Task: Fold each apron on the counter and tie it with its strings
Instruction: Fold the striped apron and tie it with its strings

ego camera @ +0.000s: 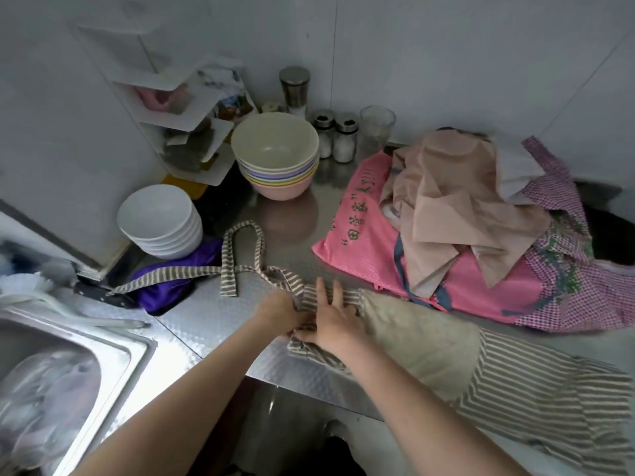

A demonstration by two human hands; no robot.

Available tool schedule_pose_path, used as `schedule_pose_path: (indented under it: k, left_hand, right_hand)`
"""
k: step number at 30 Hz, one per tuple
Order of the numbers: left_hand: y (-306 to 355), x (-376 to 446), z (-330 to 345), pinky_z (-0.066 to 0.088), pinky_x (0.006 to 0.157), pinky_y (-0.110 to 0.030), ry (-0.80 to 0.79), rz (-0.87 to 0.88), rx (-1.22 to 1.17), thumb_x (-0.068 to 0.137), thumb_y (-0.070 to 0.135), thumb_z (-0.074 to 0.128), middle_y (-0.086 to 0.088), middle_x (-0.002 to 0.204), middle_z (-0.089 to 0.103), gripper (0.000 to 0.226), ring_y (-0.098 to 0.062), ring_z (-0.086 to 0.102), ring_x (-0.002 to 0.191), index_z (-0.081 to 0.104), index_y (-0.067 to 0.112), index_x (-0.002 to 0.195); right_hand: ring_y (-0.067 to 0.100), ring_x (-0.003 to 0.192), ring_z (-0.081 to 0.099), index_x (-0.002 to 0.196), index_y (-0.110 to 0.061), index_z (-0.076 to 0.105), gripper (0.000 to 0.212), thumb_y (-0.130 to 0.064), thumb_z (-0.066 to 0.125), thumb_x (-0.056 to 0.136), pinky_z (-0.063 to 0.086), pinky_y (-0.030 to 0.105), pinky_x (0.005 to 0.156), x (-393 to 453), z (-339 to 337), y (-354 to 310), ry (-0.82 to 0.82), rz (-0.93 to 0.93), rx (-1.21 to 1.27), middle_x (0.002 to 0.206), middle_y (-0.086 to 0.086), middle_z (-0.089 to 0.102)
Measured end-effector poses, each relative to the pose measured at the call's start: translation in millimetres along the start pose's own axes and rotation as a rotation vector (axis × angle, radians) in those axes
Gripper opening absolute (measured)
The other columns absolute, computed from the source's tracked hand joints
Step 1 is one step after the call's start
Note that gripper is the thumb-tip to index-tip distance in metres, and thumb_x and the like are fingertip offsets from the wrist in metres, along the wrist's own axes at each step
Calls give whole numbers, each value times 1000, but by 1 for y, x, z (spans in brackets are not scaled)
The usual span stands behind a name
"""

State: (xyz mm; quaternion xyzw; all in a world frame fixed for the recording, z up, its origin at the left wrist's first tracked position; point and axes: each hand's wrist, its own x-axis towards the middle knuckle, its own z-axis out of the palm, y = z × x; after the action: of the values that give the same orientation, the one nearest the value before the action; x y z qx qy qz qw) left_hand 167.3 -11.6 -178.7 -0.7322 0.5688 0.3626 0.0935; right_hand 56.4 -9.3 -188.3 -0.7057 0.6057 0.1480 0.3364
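A striped apron (508, 379) is spread along the front edge of the steel counter (220, 314), its skirt hanging over the edge at the right and its bib end bunched under the hands. The left hand (278, 309) is curled around the gathered fabric at the bib, while the right hand (335, 321) is laid flat on the cloth with fingers straight, pressing it down. The striped strings (240, 259) are looped loosely across the counter toward the white bowls (161, 221). The cloth is judged soft, light and limp, likely to slide on the smooth steel, so it is best held at folded edges and pinned flat. More aprons are heaped in a pile (481, 214) beside it.
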Motion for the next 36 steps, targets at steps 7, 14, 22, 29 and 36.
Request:
schedule_pose_path:
  k: [7, 14, 22, 29, 36]
  left_hand:
    - [0, 1, 5, 45, 89, -34, 57, 9, -73, 85, 27, 64, -17, 115, 63, 38, -29, 59, 109, 61, -1, 111]
    - [-4, -9, 6, 49, 77, -27, 82, 74, -148, 80, 21, 71, -12, 109, 64, 40, -23, 63, 97, 57, 1, 113]
    - [-14, -20, -13, 46, 49, -13, -432, 38, -440, 90, 20, 61, 0, 79, 62, 23, -4, 56, 53, 56, 10, 110]
    - [24, -11, -91, 56, 65, -25, -63, 183, -807, 94, 0, 48, -10, 97, 57, 25, -20, 61, 76, 48, 11, 117]
    - [75, 43, -136, 47, 97, -46, 488, 220, -873, 91, 14, 54, -17, 122, 55, 45, -34, 56, 111, 35, 8, 132]
  right_hand:
    - [35, 119, 51, 147, -11, 24, 72, -20, 64, 87, 55, 40, 86, 8, -25, 13, -10, 69, 493, 150, 10, 13]
    - [27, 81, 61, 137, 4, 37, 55, 7, 58, 87, 55, 38, 81, -2, -36, 12, -102, 171, 831, 131, 23, 48]
    - [36, 97, 66, 107, -6, 48, 28, 7, 60, 85, 58, 32, 65, -22, -71, 13, -238, 78, 919, 125, 14, 50]
    - [31, 87, 65, 137, 1, 33, 51, 11, 49, 90, 55, 30, 82, -17, -115, 14, 40, -140, 1437, 123, 25, 54]
    - [24, 131, 39, 145, -21, 28, 71, 15, 47, 87, 45, 30, 94, -16, -165, 41, 368, -291, 1359, 151, 5, 26]
